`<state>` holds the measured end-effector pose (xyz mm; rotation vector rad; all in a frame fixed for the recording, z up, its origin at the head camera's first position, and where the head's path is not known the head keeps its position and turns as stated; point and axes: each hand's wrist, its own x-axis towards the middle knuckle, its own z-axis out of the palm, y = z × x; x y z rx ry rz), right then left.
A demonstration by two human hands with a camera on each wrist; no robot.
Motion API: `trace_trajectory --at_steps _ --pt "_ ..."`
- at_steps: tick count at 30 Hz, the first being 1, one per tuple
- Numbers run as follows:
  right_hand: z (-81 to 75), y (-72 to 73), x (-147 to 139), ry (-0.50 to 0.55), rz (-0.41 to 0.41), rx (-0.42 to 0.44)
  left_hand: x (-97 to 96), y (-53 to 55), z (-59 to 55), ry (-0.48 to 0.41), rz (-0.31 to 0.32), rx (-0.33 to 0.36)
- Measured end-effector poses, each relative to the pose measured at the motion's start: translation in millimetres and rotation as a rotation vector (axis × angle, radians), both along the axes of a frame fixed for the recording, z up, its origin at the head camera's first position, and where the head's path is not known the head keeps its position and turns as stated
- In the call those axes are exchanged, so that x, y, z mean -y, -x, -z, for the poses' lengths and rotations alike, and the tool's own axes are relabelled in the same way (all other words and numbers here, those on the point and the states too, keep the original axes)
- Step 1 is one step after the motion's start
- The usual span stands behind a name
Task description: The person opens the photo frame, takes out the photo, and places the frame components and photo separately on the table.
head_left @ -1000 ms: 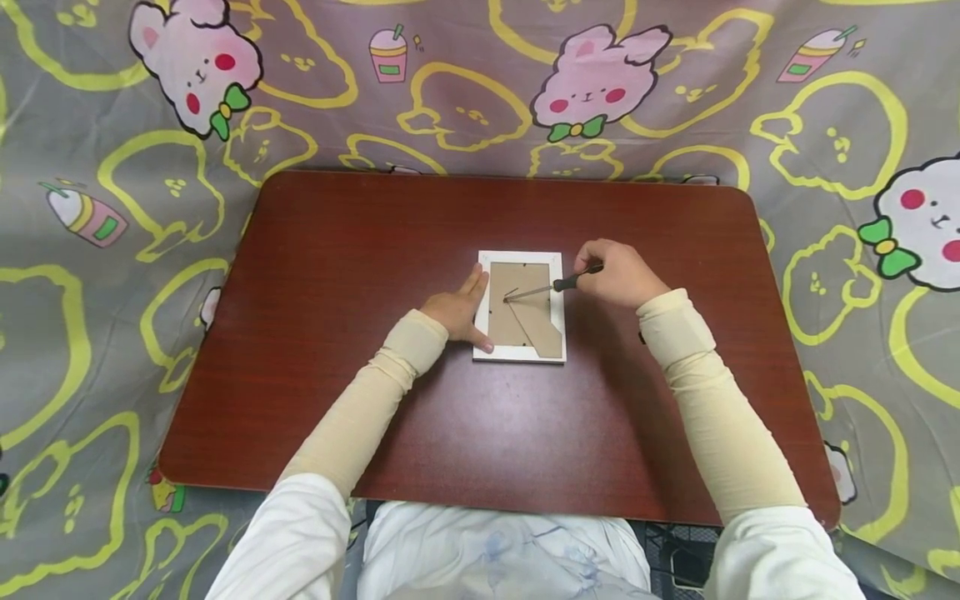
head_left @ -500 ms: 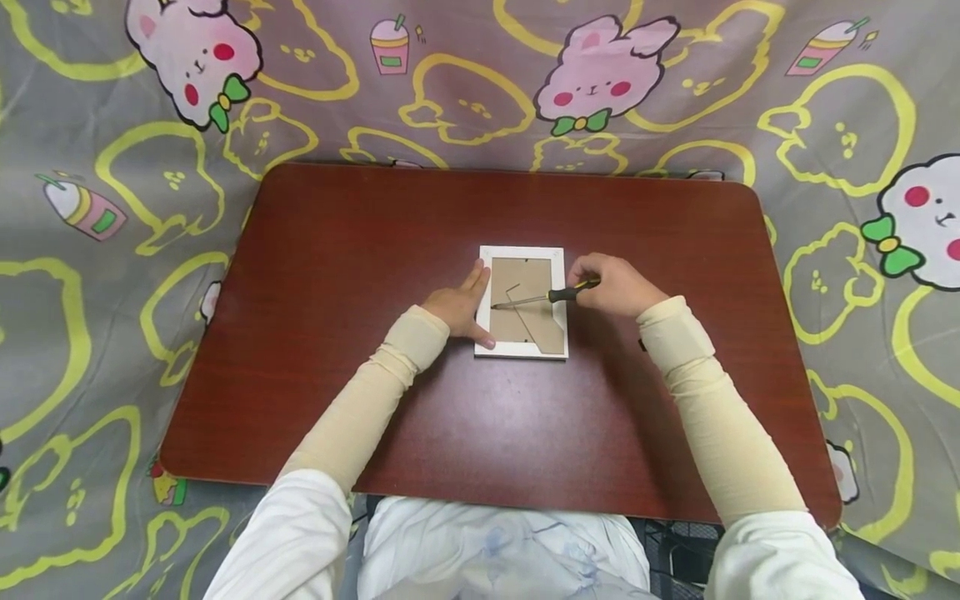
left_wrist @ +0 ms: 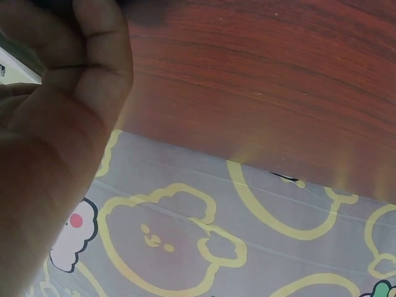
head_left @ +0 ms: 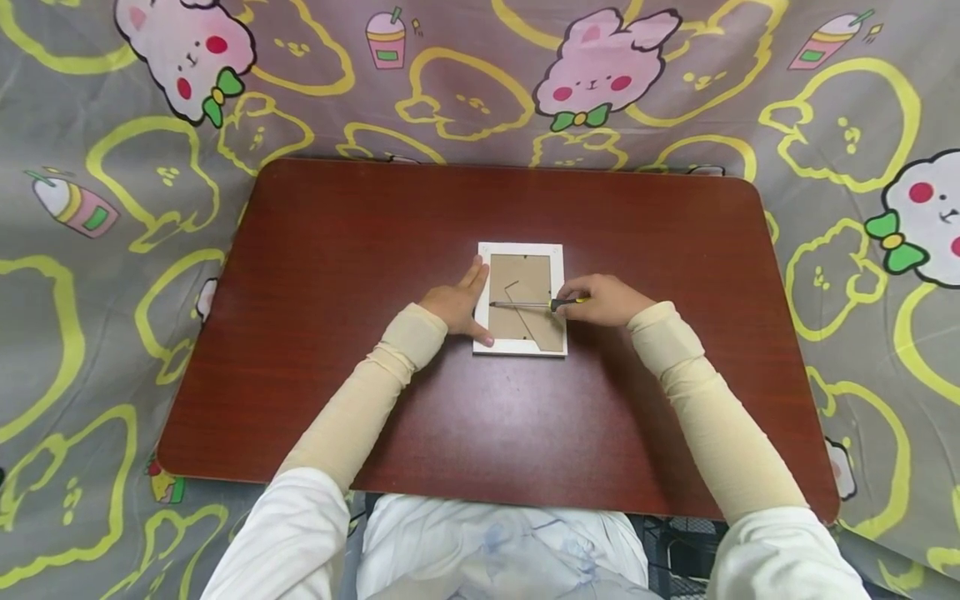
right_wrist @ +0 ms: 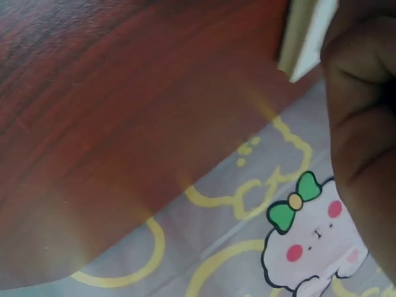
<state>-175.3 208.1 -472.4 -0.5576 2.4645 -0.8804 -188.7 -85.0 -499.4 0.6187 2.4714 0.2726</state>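
Observation:
A white picture frame (head_left: pixel 517 346) lies back side up on the table, showing its tan backing board (head_left: pixel 534 271) with a stand flap and small dark tabs at the edges. Spread along its left border, my left hand (head_left: pixel 450 308) presses the frame with straight fingers and thumb. My right hand (head_left: pixel 600 302), by the right border, grips the black and yellow handle of a screwdriver (head_left: pixel 525 306). The shaft lies nearly level across the backing, its tip at the left inner edge. In the right wrist view a frame corner (right_wrist: pixel 303 52) shows beside the hand; the screwdriver is hidden there.
The reddish-brown table (head_left: pixel 360 250) has rounded corners and surrounds the frame on every side. A grey cloth (head_left: pixel 465 108) with cartoon prints hangs behind it and at both sides. The person's lap (head_left: pixel 502 542) is at the near edge.
The screwdriver tip has moved from mid-backing to the left inner edge of the frame. My right hand has come lower and closer to the frame, levelling the shaft. My left hand stays in place.

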Motion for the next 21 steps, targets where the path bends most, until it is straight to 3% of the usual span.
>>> trace_trajectory --at_steps 10,16,21 --pt "17.5 -1.1 -1.8 0.14 -0.016 0.127 1.5 3.1 3.7 -0.007 -0.001 0.011" --pt "19.2 -3.7 -1.7 0.186 0.05 0.272 0.4 6.4 6.2 0.006 -0.006 0.02" --pt "16.6 -6.6 -1.3 0.18 0.038 0.273 -0.3 7.2 7.9 0.011 -0.009 0.029"
